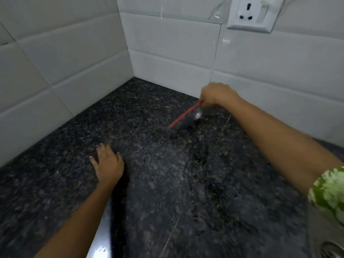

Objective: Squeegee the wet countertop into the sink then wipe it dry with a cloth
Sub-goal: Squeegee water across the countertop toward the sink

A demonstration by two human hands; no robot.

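Note:
A dark speckled granite countertop [149, 174] fills the corner below white tiled walls, with wet streaks and a line of water down its right half. My right hand [216, 95] is closed around a red squeegee [184, 115] near the back wall; its blade rests on the stone, slanting toward the lower left. Palm down and with spread fingers, my left hand [108, 162] lies flat on the counter, holding nothing. The steel sink [333, 248] shows only as a drain edge at the bottom right. No cloth is in view.
White tiled walls [65, 62] close the counter on the left and back. A wall socket [251, 14] sits high on the back wall. A green-and-white patterned sleeve [329, 192] covers my right upper arm. A seam [171, 237] runs across the stone in front.

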